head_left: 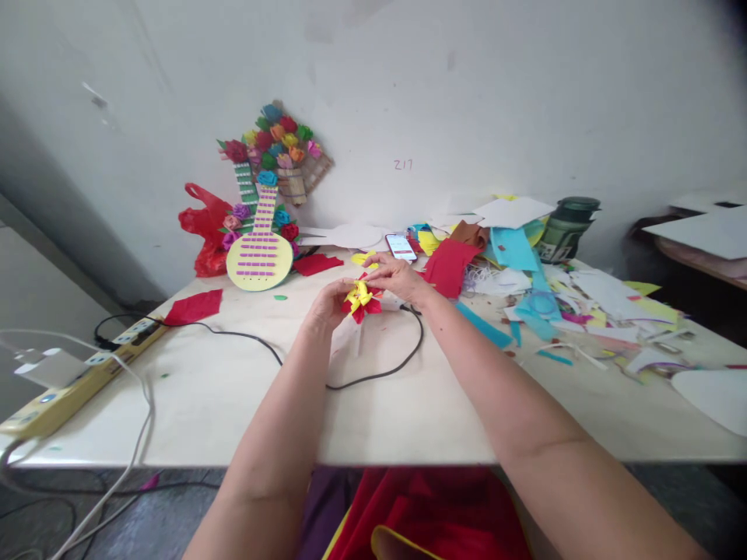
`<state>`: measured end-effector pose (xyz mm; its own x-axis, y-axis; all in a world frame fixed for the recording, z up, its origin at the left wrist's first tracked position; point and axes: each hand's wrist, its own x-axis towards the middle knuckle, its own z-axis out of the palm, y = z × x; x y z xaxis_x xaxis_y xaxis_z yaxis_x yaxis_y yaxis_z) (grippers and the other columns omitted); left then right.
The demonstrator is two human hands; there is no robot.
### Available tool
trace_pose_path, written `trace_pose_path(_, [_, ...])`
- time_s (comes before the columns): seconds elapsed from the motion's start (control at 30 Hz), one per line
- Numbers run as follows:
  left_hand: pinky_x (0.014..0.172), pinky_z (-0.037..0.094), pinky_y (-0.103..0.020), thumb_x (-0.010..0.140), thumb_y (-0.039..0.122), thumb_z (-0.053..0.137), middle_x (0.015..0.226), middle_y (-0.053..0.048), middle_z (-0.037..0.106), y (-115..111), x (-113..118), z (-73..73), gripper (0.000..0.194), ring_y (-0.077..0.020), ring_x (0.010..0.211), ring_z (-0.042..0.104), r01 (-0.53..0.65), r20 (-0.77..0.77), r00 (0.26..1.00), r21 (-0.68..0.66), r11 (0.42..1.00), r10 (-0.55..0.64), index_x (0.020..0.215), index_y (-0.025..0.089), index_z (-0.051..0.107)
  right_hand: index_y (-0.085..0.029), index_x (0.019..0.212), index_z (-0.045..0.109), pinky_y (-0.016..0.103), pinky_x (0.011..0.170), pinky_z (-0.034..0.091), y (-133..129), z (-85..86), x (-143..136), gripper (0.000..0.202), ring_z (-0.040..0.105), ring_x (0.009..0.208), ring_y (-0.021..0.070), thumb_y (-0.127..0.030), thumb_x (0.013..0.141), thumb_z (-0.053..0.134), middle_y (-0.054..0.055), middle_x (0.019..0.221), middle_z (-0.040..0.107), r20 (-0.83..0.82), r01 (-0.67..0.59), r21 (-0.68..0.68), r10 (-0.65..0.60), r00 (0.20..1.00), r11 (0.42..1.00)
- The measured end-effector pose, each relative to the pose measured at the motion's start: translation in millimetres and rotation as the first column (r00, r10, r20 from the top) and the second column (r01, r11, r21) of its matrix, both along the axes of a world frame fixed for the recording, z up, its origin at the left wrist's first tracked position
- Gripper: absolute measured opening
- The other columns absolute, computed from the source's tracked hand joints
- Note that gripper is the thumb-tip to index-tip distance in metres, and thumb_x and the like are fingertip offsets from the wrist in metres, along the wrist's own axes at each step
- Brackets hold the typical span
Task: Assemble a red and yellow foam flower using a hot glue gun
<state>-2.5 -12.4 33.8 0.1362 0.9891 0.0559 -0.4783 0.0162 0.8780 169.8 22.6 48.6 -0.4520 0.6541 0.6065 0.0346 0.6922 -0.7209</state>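
My left hand (331, 305) pinches a small yellow and red paper flower (360, 297) from its left side, just above the table. From the right, my right hand (400, 278) reaches over it with fingertips on the petals at its upper edge. Yellow folds fill the flower's middle and red petals stick out below and to the right. Close under my right wrist lies a white corded device (390, 302), partly hidden by the hand and flower. A yellow paper piece (362, 257) rests just behind my hands.
A lute-shaped paper craft (260, 263) and a paper bouquet (283, 140) stand by the wall. Left are a red bag (205, 233) and a power strip (87, 381). A black cable (373, 383) loops forward. Right lie a phone (401, 247), paper scraps (542, 303) and a green bottle (569, 229).
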Motion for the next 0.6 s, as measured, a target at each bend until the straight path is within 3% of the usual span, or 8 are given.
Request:
trace_pose_path(0.2, [0.056,0.045,-0.024,0.05,0.017,0.068,0.067,-0.003,0.062,0.3,2.9,2.2,0.021,-0.0134,0.061,0.058,-0.035,-0.021,0.999,0.054,0.998,0.036,0.07,0.013,0.061,-0.02,0.075,0.073,0.028,0.075,0.051,5.6,-3.0,-2.6,0.01,0.059,0.088,0.0138,-0.019,0.07,0.065,0.005,0.1,0.057,-0.003,0.148,0.058,-0.148,0.989,0.987])
trace_pose_path(0.37, [0.051,0.042,-0.022,0.049,0.014,0.068,0.065,-0.001,0.061,-0.5,3.2,4.4,0.021,-0.0114,0.058,0.056,-0.046,-0.079,0.995,0.085,0.995,0.053,0.069,0.015,0.061,-0.024,0.079,0.073,0.029,0.078,0.05,4.3,-3.2,-5.4,0.014,0.059,0.09,0.0143,-0.018,0.074,0.062,0.003,0.099,0.059,0.036,0.298,0.198,-0.31,0.95,0.934])
trace_pose_path(0.6, [0.046,0.038,-0.021,0.052,0.019,0.065,0.06,-0.001,0.058,-6.2,4.9,10.2,0.012,-0.011,0.054,0.052,-0.049,-0.158,0.986,0.042,0.998,0.055,0.063,0.015,0.061,-0.024,0.075,0.072,0.03,0.078,0.05,1.3,-3.5,-8.1,0.014,0.06,0.089,0.0152,-0.018,0.075,0.06,0.002,0.099,0.061,0.08,0.341,0.275,-0.375,0.923,0.899])
